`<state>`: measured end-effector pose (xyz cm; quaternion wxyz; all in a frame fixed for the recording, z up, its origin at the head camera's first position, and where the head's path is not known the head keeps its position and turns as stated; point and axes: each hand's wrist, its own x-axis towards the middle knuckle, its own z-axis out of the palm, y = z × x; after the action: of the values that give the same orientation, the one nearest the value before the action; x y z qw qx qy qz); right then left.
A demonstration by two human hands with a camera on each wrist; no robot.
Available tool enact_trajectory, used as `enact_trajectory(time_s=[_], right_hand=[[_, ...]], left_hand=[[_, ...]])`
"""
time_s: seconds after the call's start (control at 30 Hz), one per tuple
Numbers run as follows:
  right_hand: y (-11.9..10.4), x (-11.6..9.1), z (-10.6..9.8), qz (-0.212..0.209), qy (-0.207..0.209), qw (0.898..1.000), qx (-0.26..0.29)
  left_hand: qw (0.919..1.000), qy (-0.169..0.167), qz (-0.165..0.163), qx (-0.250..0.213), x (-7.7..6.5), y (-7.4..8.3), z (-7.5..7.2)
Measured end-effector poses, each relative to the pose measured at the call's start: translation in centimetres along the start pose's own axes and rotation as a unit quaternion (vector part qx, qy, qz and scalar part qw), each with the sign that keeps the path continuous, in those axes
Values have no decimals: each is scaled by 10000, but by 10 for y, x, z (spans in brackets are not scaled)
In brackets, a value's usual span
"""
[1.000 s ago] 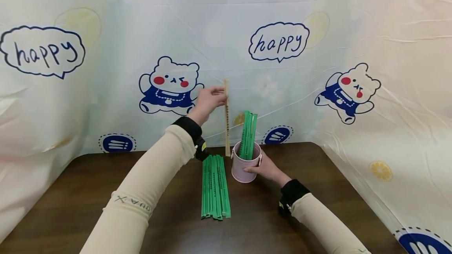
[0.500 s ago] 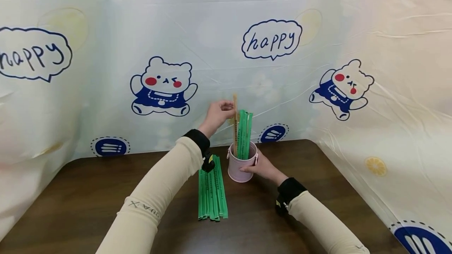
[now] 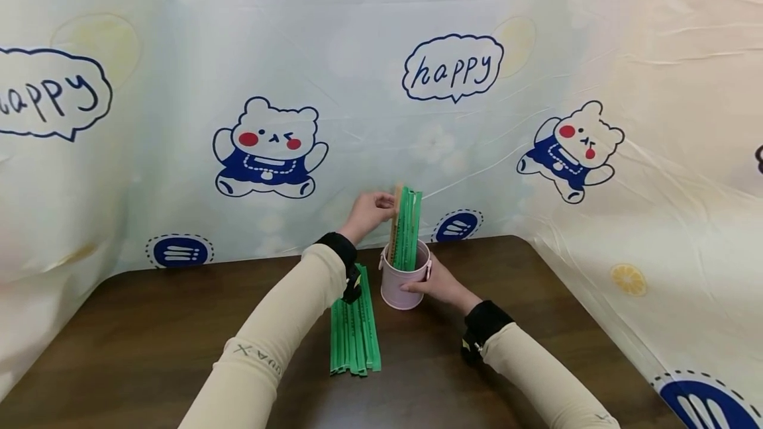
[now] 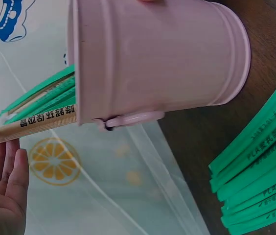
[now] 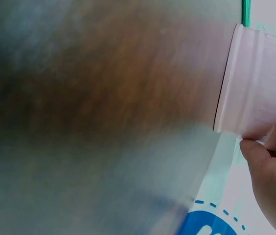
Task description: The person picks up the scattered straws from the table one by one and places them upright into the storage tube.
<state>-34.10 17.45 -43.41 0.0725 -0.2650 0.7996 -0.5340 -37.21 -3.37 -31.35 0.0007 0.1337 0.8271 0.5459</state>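
L hand [image 3: 367, 214] pinches tan straw [image 4: 37, 123], btm in pink pail [image 3: 395, 288]; R hand [image 3: 442, 281] grips pail.

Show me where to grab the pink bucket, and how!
I'd grip the pink bucket around its outer wall, coming from the right like the right hand. It's round and upright, with green straws poking out on top, so the side looks easier.

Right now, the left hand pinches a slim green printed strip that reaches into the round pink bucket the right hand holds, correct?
Wrong colour: the left wrist view shows the left hand pinching a tan printed strip. It does reach into the pink bucket the right hand holds.
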Motion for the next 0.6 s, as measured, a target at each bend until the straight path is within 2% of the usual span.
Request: enact_trajectory(time_s=[0.4,0.6], right_hand=[[0,1,3,131,54,9999,-57],[3,1,2,158,41,9999,22]], left_hand=[[9996,64,-235,154,3,-14,4],[9995,2,-275,179,-1,-20,4]])
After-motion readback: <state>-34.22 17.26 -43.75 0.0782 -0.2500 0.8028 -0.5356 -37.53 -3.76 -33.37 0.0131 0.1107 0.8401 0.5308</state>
